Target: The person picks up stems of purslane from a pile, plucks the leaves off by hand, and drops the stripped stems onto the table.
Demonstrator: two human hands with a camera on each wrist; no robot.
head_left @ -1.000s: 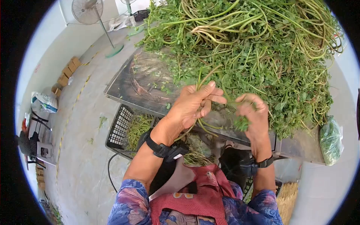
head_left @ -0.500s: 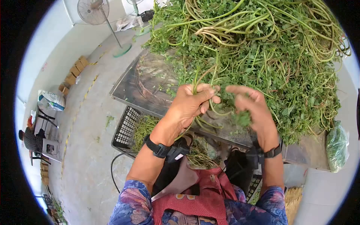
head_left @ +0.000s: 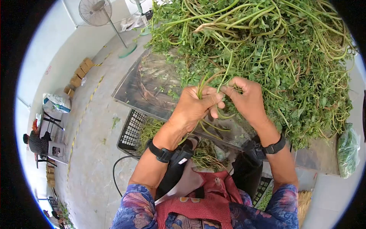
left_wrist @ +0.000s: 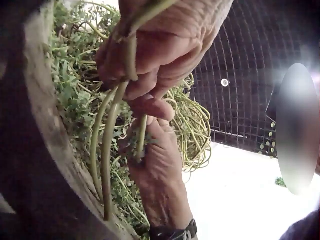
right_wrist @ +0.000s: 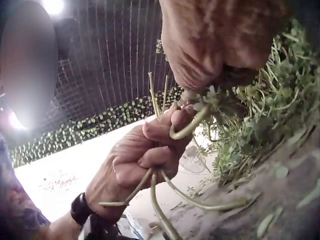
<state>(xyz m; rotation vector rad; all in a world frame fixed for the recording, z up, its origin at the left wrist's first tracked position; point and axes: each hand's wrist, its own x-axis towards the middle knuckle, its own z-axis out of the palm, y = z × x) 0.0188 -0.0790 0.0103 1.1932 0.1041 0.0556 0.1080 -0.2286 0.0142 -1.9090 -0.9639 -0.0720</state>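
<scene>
Grips a small bunch of green stems (right_wrist: 157, 202) in the left hand (head_left: 192, 108), near the centre of the head view, with thumb and fingers folded narrowly round them. Lets the upper ends poke out toward 12 o'clock and the lower ends curve out below the hand between 4 and 7 o'clock. Pinches a leafy tip (right_wrist: 215, 97) with the right hand (head_left: 247, 97), at 3 o'clock from the left, with fingertips drawn close together just beside the left thumb. Cannot tell whether the fingertips of both hands touch. Holds a looped stem (right_wrist: 195, 124) between left thumb and finger, right below the right hand in the right wrist view.

Has a large heap of leafy stems (head_left: 267, 72) from 12 to 3 o'clock of the hands, spread over a dark table (head_left: 129, 87) with its near-left corner at 9 o'clock. Has a black crate (head_left: 127, 135) with more stems inside at 8 o'clock, and a filled clear bag (head_left: 347, 152) at 4 o'clock. Wears a red apron (head_left: 190, 213) at 6 o'clock, plus a black band (head_left: 274, 145) on each wrist. Faces a standing fan (head_left: 99, 7) at 10 o'clock and brown boxes (head_left: 79, 73) at 9 o'clock, on the floor.
</scene>
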